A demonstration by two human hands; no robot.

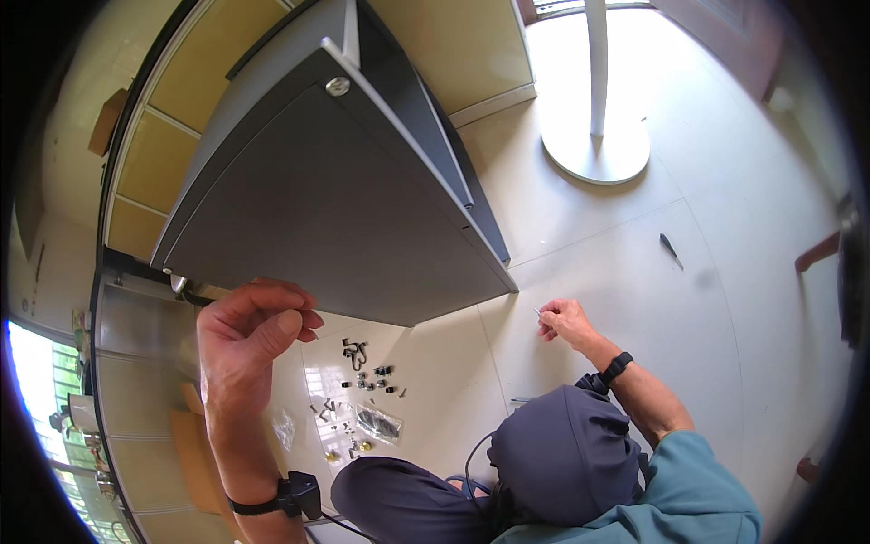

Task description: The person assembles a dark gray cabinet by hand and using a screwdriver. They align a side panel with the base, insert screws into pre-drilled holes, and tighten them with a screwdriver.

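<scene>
A large dark grey metal cabinet [317, 199] stands tilted before me, with a round silver lock [338, 86] near its upper corner. My left hand [245, 340] is raised in front of the cabinet's lower left side, fingers loosely bent and thumb a little apart; nothing shows in it. Right of the cabinet's lower corner, my right hand [564, 322] pinches a small, thin silvery piece [537, 312], too small to name surely. Each wrist wears a black strap.
Small black fittings [364, 381], screws and a clear plastic bag [378, 423] lie on the tiled floor. A dark-handled tool [669, 245] lies at right. Beyond it stands a white round-based pole [595, 159]. Cardboard [195, 453] leans at left; a chair leg [818, 250] shows far right.
</scene>
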